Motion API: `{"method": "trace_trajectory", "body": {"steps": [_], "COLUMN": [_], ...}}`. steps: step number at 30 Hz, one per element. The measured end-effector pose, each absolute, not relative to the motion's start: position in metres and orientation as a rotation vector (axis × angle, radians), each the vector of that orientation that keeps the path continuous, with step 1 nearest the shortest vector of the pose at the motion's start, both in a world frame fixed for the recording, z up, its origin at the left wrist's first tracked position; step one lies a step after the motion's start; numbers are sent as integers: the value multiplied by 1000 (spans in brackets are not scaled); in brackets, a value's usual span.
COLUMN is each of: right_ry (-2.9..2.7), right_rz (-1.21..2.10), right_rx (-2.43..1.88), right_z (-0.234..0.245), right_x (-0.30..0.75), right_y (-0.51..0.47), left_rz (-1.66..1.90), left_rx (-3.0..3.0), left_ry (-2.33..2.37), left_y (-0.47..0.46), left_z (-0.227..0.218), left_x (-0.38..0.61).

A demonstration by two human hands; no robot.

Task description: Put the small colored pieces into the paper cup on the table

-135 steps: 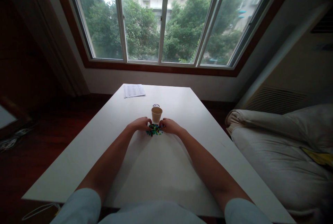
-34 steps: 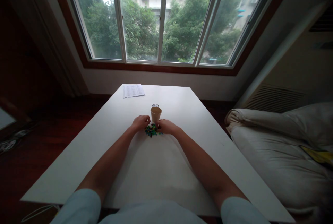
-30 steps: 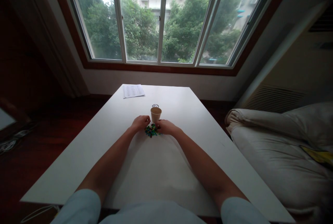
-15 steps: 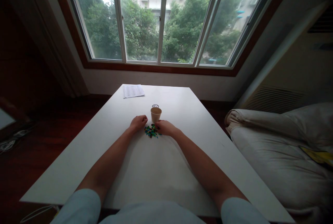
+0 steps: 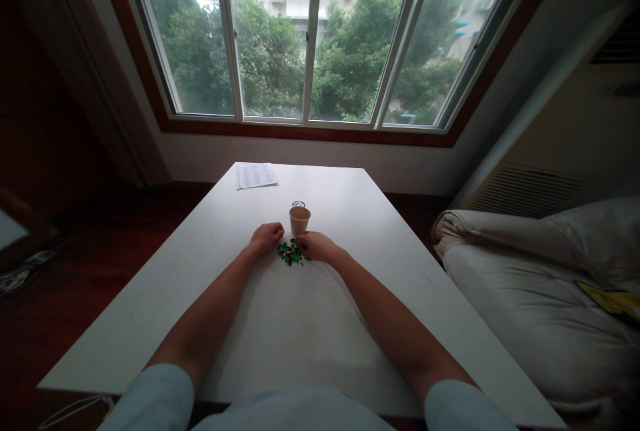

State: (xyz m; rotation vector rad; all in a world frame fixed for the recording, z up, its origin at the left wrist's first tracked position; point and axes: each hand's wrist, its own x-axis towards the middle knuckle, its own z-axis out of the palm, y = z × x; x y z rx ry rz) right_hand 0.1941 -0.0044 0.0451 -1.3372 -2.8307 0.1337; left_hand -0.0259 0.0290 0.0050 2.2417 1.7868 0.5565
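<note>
A small heap of tiny coloured pieces point(image 5: 291, 253), green, blue and dark, lies on the white table point(image 5: 310, 324) just in front of a tan paper cup point(image 5: 300, 220). My left hand point(image 5: 267, 237) rests on the table left of the heap with its fingers curled in; what they hold, if anything, is hidden. My right hand point(image 5: 318, 246) lies on the right side of the heap, fingers bent down onto the pieces at its edge. The cup stands upright just beyond both hands.
A sheet of printed paper point(image 5: 257, 175) lies at the table's far left corner. A small wire ring point(image 5: 299, 203) sits behind the cup. A light sofa with cushions point(image 5: 540, 284) stands along the right. A wide window point(image 5: 320, 37) fills the far wall.
My left hand has drawn a little away from the heap to the left, and my right hand has stayed at the heap's right edge. The cup has not moved.
</note>
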Motion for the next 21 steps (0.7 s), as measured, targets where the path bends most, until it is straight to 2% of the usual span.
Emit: {"method": "trace_trajectory", "body": {"steps": [21], "right_ry": [-2812], "right_rz": [70], "right_rx": [-1438], "right_z": [44], "right_x": [193], "right_y": [-5], "left_rz": [521], "left_rx": [2226], "left_ry": [1780], "left_y": [26], "left_z": [9], "left_x": [-25]}}
